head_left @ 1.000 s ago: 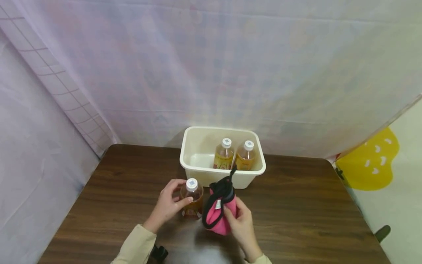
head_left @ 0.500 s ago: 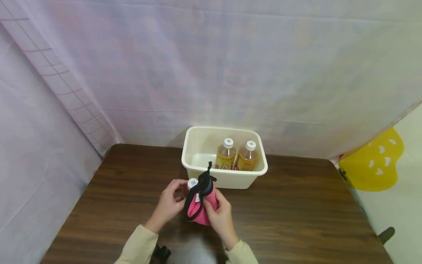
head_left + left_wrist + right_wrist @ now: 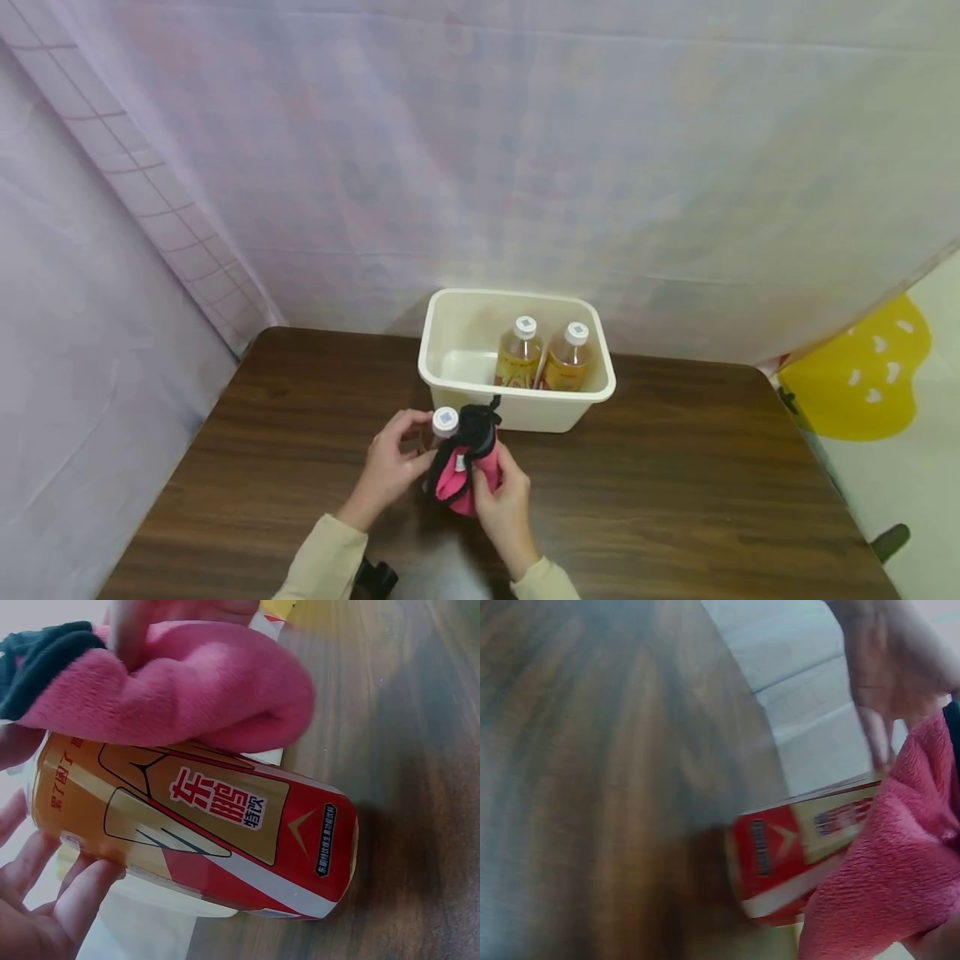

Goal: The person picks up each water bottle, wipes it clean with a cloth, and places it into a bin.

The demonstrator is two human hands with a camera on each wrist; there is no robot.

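Note:
My left hand (image 3: 386,471) grips a white-capped drink bottle (image 3: 445,422) around its upper part. In the left wrist view the bottle (image 3: 217,817) has a gold and red label, and its base is at the wooden table. With thumb and fingers, my right hand (image 3: 506,508) holds a pink fleecy bottle pouch (image 3: 487,468) with a black rim and a black strap. The pouch overlaps much of the bottle in the head view. In the left wrist view the pouch (image 3: 187,682) lies along the bottle's side, outside it. The right wrist view shows the pouch (image 3: 885,877) before the bottle (image 3: 780,851).
Behind the hands stands a cream plastic bin (image 3: 540,412). Two similar bottles, one (image 3: 517,358) beside the other (image 3: 567,364), stand upright in its right half. A small black object (image 3: 375,577) lies near the left sleeve. Pale curtains rise behind the table (image 3: 675,483).
My right hand has brought the pouch leftward, from beside the bottle to in front of it. My left hand has kept its grip on the bottle.

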